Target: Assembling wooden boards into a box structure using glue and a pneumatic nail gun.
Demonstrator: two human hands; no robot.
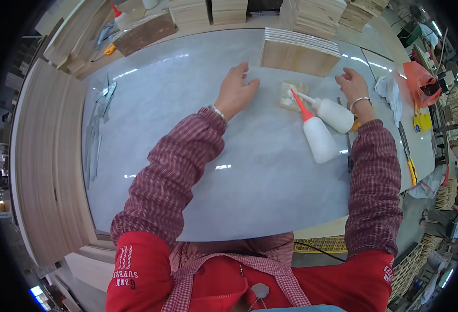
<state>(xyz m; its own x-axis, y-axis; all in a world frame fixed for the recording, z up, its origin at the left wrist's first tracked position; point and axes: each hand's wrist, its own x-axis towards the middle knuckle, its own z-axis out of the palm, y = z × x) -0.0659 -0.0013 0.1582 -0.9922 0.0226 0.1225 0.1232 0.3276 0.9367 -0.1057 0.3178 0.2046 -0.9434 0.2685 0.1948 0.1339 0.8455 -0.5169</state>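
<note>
The left hand (235, 91) lay flat on the grey marble-patterned tabletop (187, 156), fingers spread wide and holding nothing. The right hand (353, 83) rested loosely curled, also empty, just right of two white squeeze bottles. The red-capped bottle (316, 134) lay nearer, the white-capped bottle (332, 112) beside it, both nozzles pointing at a small wooden piece (291, 93) between the hands. A stack of wooden boards (297, 52) stood just beyond.

Light: bright, even, overhead.
Glare: white streaks on the grey tabletop (187, 104) toward 12 o'clock.
Edges: fisheye bending, black rim.
</note>
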